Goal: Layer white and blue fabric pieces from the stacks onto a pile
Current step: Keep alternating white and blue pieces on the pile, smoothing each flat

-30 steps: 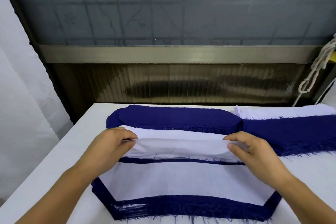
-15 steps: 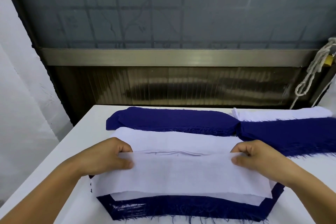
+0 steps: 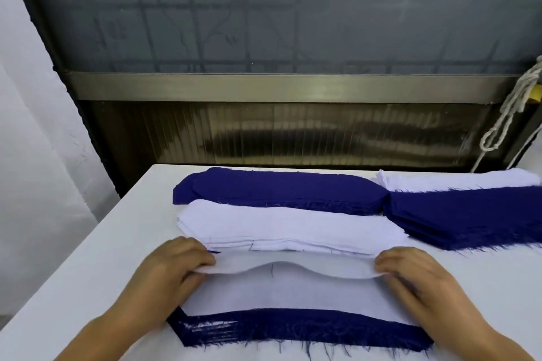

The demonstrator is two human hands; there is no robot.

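Leftmost, left hand (image 3: 173,265), fingers curled, pinching the far left corner of a thin white fabric piece (image 3: 281,287), limp and bowed upward between both grips. Beneath, a pile (image 3: 308,331) edged in frayed blue. Just beyond the fingertips, a white stack (image 3: 287,226); farther, blue stacks (image 3: 278,187). Rightmost, right hand (image 3: 422,275) pinching the other corner.

Background. A white table (image 3: 88,258) fills the lower frame, its far edge meeting a dark wall panel. Across the middle runs a brushed metal rail (image 3: 278,88); below it, ribbed translucent panelling (image 3: 293,135); above it, a grey frosted window (image 3: 278,9) showing faint grid lines. White curtain (image 3: 29,126) at left; knotted white rope (image 3: 510,108) at right.
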